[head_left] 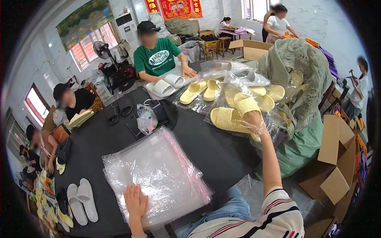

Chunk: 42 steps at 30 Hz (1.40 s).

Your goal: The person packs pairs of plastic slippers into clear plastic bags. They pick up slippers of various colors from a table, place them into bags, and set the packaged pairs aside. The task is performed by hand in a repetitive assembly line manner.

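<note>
My left hand (136, 201) lies flat, palm down, fingers spread and gripping nothing, pressing on the near edge of a stack of clear plastic bags (158, 174) on the black table (206, 150). The stack has a pink strip along its right side and fills the table edge nearest me

My right arm stretches up and away, sleeve striped at the shoulder. My right hand (254, 122) is at the pale yellow slippers (234, 115), fingers curled around the heel end of a ribbed yellow one, with clear film bunched under the palm. That slipper sits at the near edge of the yellow pile, well apart from the bag stack, across bare table

Left and near: a pair of white slippers (82, 200) at the table edge, more yellow pieces low left by the rim. Mid table: a small bagged bundle (146, 118), a dark phone-like item (158, 109), black cords (119, 112)

Right of the pile a big green sack (301, 79) slumps, with open cardboard boxes (337, 158) on the floor beside it

Farther off: a person in a green shirt (156, 59) has hands on white slippers (166, 84); another person in black sits at far left; others work at the back wall
</note>
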Each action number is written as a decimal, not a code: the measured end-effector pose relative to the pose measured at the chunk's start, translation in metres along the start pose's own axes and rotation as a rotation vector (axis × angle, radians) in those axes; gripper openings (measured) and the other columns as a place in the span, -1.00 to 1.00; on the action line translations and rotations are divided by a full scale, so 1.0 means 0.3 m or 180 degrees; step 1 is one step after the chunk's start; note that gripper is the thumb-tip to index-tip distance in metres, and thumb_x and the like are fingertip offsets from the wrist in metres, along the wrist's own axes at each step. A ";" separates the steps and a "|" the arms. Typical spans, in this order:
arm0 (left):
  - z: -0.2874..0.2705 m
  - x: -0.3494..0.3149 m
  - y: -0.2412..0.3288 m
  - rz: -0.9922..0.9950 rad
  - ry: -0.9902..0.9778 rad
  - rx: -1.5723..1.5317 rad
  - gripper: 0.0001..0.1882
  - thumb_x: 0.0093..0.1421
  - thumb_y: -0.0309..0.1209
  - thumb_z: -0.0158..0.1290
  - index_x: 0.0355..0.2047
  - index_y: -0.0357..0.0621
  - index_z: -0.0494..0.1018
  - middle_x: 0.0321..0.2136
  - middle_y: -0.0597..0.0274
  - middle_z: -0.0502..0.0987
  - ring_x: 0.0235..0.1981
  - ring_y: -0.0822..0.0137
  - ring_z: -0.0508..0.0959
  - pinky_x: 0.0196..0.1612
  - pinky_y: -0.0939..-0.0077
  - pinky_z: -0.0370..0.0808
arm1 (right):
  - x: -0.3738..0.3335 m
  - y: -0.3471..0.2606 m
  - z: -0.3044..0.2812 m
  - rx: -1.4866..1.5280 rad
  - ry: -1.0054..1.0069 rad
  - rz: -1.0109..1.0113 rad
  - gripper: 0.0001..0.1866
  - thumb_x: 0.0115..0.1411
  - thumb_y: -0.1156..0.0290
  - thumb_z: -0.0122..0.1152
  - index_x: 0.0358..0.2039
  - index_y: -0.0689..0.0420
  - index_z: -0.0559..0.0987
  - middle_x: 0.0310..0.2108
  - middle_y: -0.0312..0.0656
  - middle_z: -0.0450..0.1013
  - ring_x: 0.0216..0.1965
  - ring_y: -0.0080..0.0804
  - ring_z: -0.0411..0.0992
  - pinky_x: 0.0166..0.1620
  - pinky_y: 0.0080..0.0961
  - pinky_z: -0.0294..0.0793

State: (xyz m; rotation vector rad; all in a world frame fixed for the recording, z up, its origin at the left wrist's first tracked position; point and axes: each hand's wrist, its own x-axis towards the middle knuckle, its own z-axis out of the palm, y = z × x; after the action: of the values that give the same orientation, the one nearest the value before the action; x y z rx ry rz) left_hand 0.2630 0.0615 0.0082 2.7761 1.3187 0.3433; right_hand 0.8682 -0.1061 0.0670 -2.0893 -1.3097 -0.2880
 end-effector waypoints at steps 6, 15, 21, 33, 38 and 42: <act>0.000 0.015 0.011 0.0089 0.0021 -0.0065 -0.35 0.20 -0.16 -0.03 0.28 -0.09 0.17 0.30 -0.05 0.12 0.34 -0.09 0.01 0.34 -0.07 -0.19 | 0.052 0.067 0.057 -0.0943 0.0727 -0.0400 -0.61 -0.05 0.28 0.36 -0.25 0.24 0.56 -0.19 0.04 0.44 -0.11 0.05 0.37 -0.05 -0.15 0.36; 0.009 -0.001 -0.007 0.0048 0.0132 -0.0024 -0.33 0.19 -0.03 -0.01 0.25 -0.06 0.22 0.27 -0.04 0.18 0.31 -0.10 0.09 0.34 -0.05 -0.16 | 0.016 -0.369 -0.270 0.1609 0.0404 -0.0457 -0.70 0.08 0.49 0.31 -0.13 0.21 0.58 -0.09 -0.12 0.48 -0.07 -0.37 0.43 -0.08 -0.48 0.41; -0.016 0.013 0.021 0.0001 0.0165 0.0016 -0.36 0.20 0.00 -0.01 0.22 -0.06 0.27 0.25 0.00 0.21 0.30 -0.08 0.12 0.33 -0.01 -0.13 | 0.073 -0.727 -0.360 0.2750 -0.0498 -0.0462 -0.73 0.09 0.42 0.35 -0.20 0.25 0.61 -0.19 -0.15 0.52 -0.18 -0.50 0.46 -0.14 -0.56 0.43; 0.059 -0.038 -0.184 -0.0928 0.1669 -0.6122 -0.35 0.35 0.00 -0.24 0.32 -0.09 0.01 0.12 -0.02 0.34 -0.12 0.24 0.47 0.01 0.28 0.42 | 0.128 -1.078 0.489 0.1652 -0.2060 -0.2902 -0.75 0.23 0.29 0.10 -0.33 0.25 0.46 -0.34 0.04 0.45 -0.28 -0.01 0.42 -0.17 -0.21 0.39; 0.044 -0.035 -0.112 -0.1443 0.1540 -0.4293 -0.31 0.17 -0.66 0.01 0.30 -0.15 0.06 -0.30 0.27 0.38 -0.29 0.53 0.39 -0.15 0.67 0.41 | 0.047 -1.085 0.595 0.1512 -0.2941 -0.1971 -0.69 0.16 0.37 0.11 -0.09 0.16 0.49 -0.10 0.01 0.45 -0.01 -0.03 0.39 0.07 -0.25 0.34; 0.010 -0.025 -0.084 -0.1293 0.1408 -0.4315 -0.40 0.13 -0.66 -0.04 0.22 -0.20 0.22 -0.42 0.35 0.38 -0.42 0.58 0.38 -0.29 0.69 0.39 | 0.085 -0.936 0.641 0.2714 -0.3478 -0.2358 -0.49 0.11 0.37 0.16 0.11 0.13 0.41 0.13 -0.03 0.31 0.16 -0.12 0.24 0.22 -0.31 0.18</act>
State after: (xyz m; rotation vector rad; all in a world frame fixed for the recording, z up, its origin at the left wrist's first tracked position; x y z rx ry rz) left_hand 0.2398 0.0720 0.0006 1.3155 1.0052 1.2568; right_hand 0.6088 0.1145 0.0463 -0.8873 -2.2290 1.0818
